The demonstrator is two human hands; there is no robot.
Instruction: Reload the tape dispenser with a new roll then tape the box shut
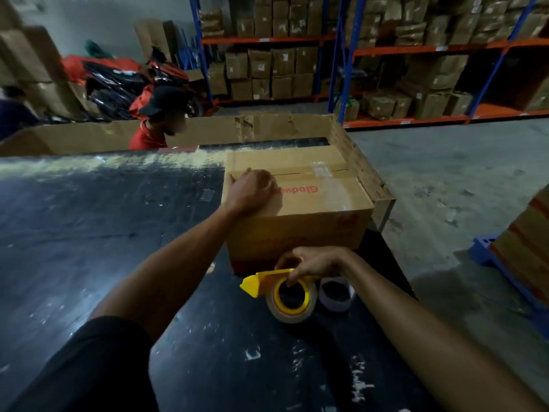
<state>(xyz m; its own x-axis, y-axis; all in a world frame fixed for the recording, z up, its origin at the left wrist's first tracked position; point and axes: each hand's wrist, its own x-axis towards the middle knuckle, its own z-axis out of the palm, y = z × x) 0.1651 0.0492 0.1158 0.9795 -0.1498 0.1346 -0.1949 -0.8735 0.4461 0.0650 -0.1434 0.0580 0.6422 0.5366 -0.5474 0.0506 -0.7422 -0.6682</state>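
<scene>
On the dark table in front of me sits the cardboard box, its top flaps folded down and a strip of clear tape already shining across the seam towards the far right end. My left hand lies flat on the near left part of the lid, palm down, fingers together and slightly curled over the seam, partly covering the red lettering.

Just in front of the box, my right hand is closed round the yellow tape dispenser. My fingers wrap over its top bar, and one fingertip dips into the yellow core of the roll of clear tape that sits loaded in it. The dispenser rests on the table with its pointed end facing left.

Touching the roll on its right side is an empty cardboard ring, lying flat on the table.

Beyond the table, a person in a black cap and red shirt sits before shelves stacked with cartons.
</scene>
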